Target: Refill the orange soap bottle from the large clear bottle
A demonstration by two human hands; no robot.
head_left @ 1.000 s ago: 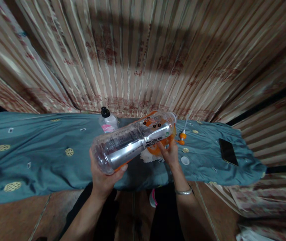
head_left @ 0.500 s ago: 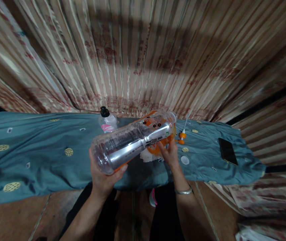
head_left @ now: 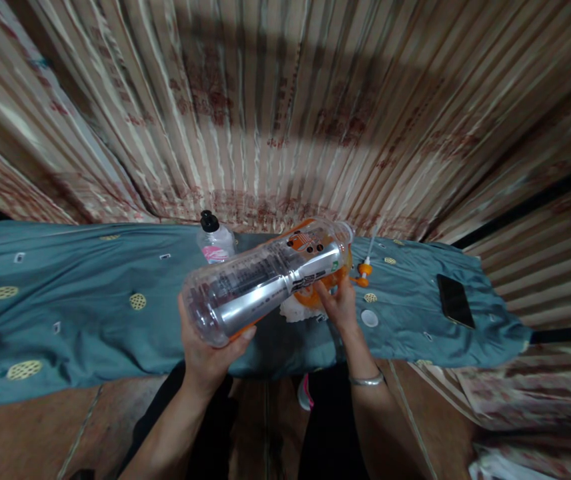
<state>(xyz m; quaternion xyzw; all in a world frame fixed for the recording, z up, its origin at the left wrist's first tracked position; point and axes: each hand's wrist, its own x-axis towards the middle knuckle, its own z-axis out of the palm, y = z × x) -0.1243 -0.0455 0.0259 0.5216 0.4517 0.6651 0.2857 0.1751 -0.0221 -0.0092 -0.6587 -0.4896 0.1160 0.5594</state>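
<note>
A large clear plastic bottle (head_left: pixel 265 280) with a silver and orange label lies tilted across the middle, its base low on the left and its neck higher on the right. My left hand (head_left: pixel 210 360) is wrapped around the base end. Under the neck, an orange bottle (head_left: pixel 310 297) shows in part, mostly hidden behind the clear one. My right hand (head_left: pixel 340 307) is closed on the orange bottle's near side; its far fingers are hidden. Beside it on the right lies an orange pump head (head_left: pixel 364 270) with a thin clear tube. White tissue (head_left: pixel 295 311) sits beneath the orange bottle.
A squat clear bottle with a black cap (head_left: pixel 210 233) stands left at the back. A white round cap (head_left: pixel 369 319) and a black phone (head_left: pixel 454 301) lie right on the teal cloth (head_left: pixel 85 320). A pleated curtain (head_left: pixel 275 120) hangs close behind.
</note>
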